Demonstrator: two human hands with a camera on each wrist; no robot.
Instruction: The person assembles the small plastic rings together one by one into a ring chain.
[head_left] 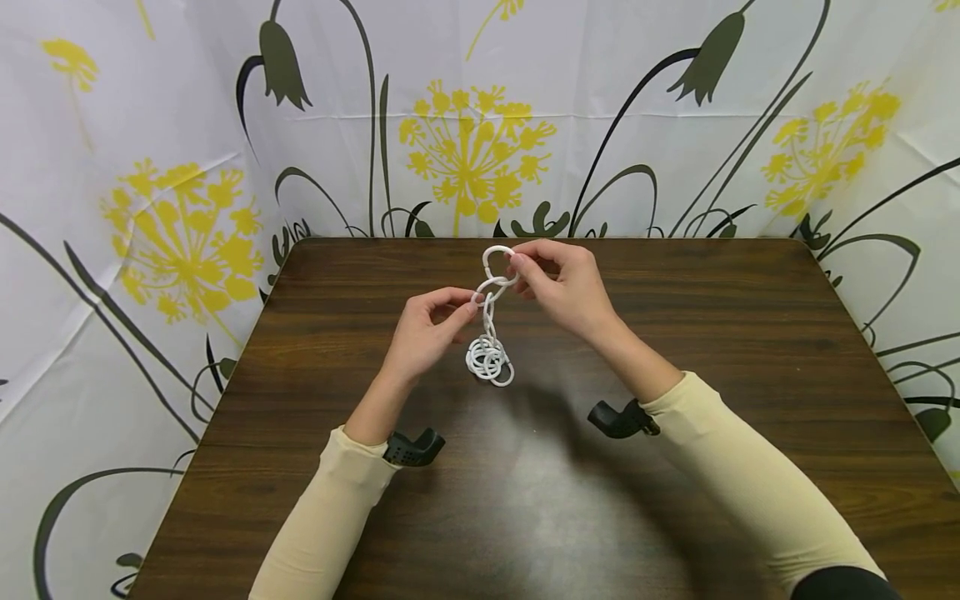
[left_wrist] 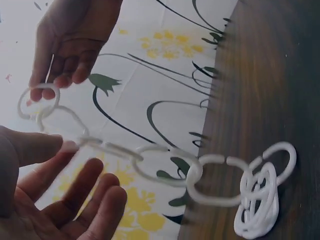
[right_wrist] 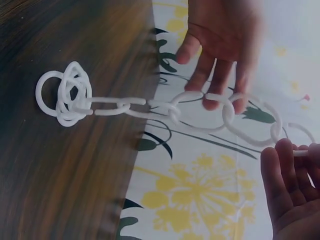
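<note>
A chain of white plastic rings (head_left: 489, 321) hangs over the table between both hands. My right hand (head_left: 566, 279) pinches the topmost ring between thumb and fingertips, higher than the other hand. Just below and to the left, my left hand (head_left: 427, 329) pinches a ring near the top with thumb and index finger; its other fingers spread loosely in the left wrist view. From there the links run down to a bunched cluster of rings (left_wrist: 260, 210) at the lower end. Small gaps show in some links (right_wrist: 202, 130).
The dark wood-grain table (head_left: 315, 375) reaches back to a white curtain (head_left: 600, 50) printed with yellow and grey-green flowers. Each wrist carries a black camera mount (head_left: 618, 419) beside its cream sleeve (head_left: 750, 467).
</note>
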